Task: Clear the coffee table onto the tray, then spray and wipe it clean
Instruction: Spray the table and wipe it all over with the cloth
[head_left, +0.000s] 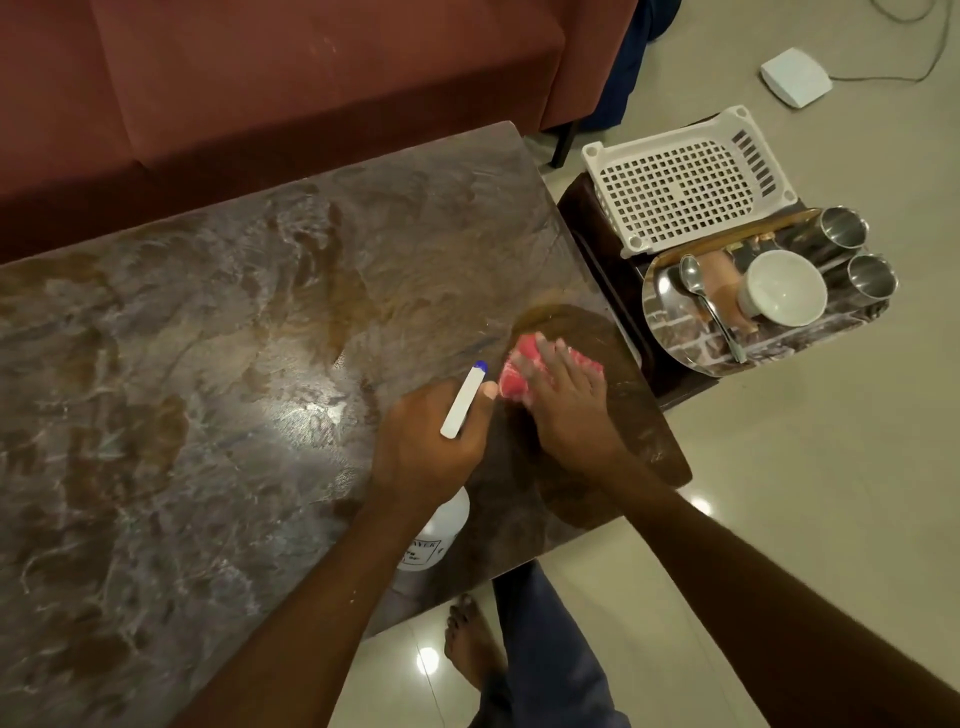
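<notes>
A red-brown sofa runs along the tabletop's far edge, its dark leg on a pale, glossy tile floor. Bright spots of light glint on the tiles. A low dark stand sits just beside the right edge. Farther off lies a white box with a grey cable.

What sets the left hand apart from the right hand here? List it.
The left hand has curled fingers; the right hand has them spread flat. The left hand grips the spray bottle; the right hand presses the pink cloth onto the coffee table. Both are close together over the table's right end.
</notes>
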